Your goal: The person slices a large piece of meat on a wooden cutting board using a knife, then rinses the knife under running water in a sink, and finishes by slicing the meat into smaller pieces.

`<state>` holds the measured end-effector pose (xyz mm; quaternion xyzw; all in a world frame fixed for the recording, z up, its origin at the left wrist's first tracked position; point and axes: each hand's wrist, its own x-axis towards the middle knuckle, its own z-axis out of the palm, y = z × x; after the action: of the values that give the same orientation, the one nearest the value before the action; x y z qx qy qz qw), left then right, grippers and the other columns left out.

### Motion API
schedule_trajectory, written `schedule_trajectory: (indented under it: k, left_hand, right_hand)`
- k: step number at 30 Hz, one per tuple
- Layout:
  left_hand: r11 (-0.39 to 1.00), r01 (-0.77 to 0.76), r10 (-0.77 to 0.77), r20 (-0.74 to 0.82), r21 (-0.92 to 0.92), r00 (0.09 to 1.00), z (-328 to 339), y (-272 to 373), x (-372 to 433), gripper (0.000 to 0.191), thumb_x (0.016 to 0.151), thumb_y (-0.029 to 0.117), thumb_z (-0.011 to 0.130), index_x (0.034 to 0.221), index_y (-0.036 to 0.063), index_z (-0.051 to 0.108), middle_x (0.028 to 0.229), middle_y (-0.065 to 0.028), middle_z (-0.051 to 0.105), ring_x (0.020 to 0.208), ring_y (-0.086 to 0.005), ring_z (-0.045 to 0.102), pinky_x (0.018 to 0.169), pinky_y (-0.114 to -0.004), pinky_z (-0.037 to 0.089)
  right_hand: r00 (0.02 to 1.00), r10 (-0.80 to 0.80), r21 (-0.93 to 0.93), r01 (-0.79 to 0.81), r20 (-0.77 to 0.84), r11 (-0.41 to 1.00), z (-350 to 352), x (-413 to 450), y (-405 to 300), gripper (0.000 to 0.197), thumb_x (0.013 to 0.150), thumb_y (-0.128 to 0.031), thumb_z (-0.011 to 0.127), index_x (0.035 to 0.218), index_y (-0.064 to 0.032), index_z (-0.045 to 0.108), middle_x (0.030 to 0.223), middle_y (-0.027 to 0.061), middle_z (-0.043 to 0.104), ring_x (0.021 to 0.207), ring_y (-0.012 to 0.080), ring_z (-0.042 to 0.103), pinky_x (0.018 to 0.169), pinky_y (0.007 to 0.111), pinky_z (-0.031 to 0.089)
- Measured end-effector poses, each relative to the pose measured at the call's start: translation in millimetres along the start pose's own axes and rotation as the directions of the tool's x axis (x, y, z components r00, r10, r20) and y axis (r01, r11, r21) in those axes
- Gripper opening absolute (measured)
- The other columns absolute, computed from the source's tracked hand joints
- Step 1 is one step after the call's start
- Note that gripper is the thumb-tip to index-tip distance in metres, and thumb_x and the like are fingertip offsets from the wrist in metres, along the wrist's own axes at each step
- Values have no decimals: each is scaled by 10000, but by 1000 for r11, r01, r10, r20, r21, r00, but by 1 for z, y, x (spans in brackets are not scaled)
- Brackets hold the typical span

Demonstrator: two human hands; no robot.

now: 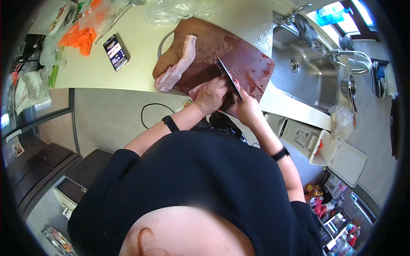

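A brown wooden cutting board (211,38) lies tilted across the front of the counter, its surface wet and stained. My right hand (249,108) grips a kitchen knife (230,76), whose blade points away from me and stands against the meat. With bent fingers, my left hand (212,94) presses a piece of raw meat (196,91) onto the board, just left of the blade. Small cut bits of meat (237,84) show at the blade's right side. A long strip of raw pork belly (179,67) rests on the board's left part.
Right of the board is a stainless steel sink (307,73) with a faucet (296,11). On the counter (137,64) lie a smartphone (116,52), a metal ladle (115,20), an orange plastic bag (78,38) and a clear plastic bag (182,11). An open-lidded bin (323,147) stands below the sink.
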<state>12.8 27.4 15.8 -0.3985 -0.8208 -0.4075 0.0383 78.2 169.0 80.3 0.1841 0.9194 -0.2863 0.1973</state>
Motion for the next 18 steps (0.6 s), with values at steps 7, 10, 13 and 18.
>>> schedule_trajectory:
  k: [7,10,13,18]
  left_hand:
    - [1000,-30,30,5,10,1000,7,0,-5,264,755,50,558,1011,30,622,1085,-140,576,1013,-314,544,860,-388,468]
    - [997,15,-19,52,81,998,0,1,-3,234,766,113,547,961,15,632,1102,-127,575,1063,-290,530,889,-358,465]
    - [998,14,-14,3,63,1000,3,-1,1,228,746,89,561,950,20,636,1095,-117,578,1039,-282,535,853,-361,481]
    - [1000,21,-21,12,3,1000,11,-1,-5,219,727,47,568,934,15,629,1059,-129,576,1013,-310,534,862,-380,465]
  right_hand:
    - [998,-48,33,49,-40,998,7,10,-3,317,829,-80,492,1142,-44,522,919,301,593,901,462,564,751,519,459]
    - [998,-12,16,13,-67,1000,5,34,-20,318,771,-109,528,1083,-51,550,898,291,612,869,435,602,769,491,486]
    - [990,-109,45,113,-90,993,11,12,8,300,793,-85,491,1087,-81,550,897,278,620,865,440,602,776,499,479]
    - [985,159,-37,-157,69,987,12,-30,36,287,851,-51,483,1129,-89,544,891,285,604,887,459,574,738,497,463]
